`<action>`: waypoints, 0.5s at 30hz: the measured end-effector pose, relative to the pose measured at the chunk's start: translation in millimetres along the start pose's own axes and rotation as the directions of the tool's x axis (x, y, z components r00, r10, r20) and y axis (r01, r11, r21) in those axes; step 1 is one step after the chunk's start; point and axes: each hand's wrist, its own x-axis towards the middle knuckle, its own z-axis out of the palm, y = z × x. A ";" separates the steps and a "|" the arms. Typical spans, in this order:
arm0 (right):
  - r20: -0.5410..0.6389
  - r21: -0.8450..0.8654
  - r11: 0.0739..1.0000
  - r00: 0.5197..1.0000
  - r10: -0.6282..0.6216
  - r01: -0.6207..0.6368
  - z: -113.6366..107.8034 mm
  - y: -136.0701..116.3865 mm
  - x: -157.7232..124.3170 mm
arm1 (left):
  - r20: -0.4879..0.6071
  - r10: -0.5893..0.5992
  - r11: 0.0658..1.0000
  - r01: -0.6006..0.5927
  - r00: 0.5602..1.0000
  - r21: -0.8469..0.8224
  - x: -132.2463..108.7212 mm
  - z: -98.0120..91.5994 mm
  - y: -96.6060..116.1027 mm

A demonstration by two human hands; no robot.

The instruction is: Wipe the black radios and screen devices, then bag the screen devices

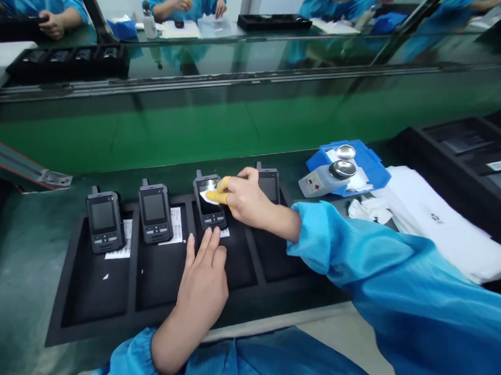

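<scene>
My right hand [249,201], with yellow covers on its thumb and a finger, pinches a small white wipe [204,197] against the screen of a black handheld radio [212,217]. My left hand [204,278] lies with fingers stretched out, their tips at the radio's lower edge. This radio stands in a compartment of a black foam tray [133,274]. To its left are two similar radios, one in the second compartment [155,213] and one at the far left [105,222]. Another radio [269,184] is partly hidden behind my right hand.
A blue bin [370,166] with white wipes stands at the right, a white metal-topped bottle [318,181] leaning on it. Nearby lie a crumpled wipe [368,209] and a white cloth or bag [439,218]. Another black tray [453,166] is far right. Co-workers in blue sit across the conveyor [246,117].
</scene>
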 end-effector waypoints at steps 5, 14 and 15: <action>0.068 0.061 0.997 0.996 -0.055 0.051 4.0 -20.6 -28.1 | -0.002 0.008 1.000 -0.008 1.000 0.021 -0.1 -0.9 0.5; -0.015 0.088 0.995 0.998 0.055 -0.054 -48.9 -6.9 -54.5 | 0.019 0.038 0.998 -0.039 0.999 0.052 -0.4 -3.4 -1.4; -0.051 0.063 0.989 0.989 0.141 -0.137 -58.2 4.9 -57.2 | 0.019 0.046 0.998 -0.047 0.999 0.051 -0.7 -3.8 -1.7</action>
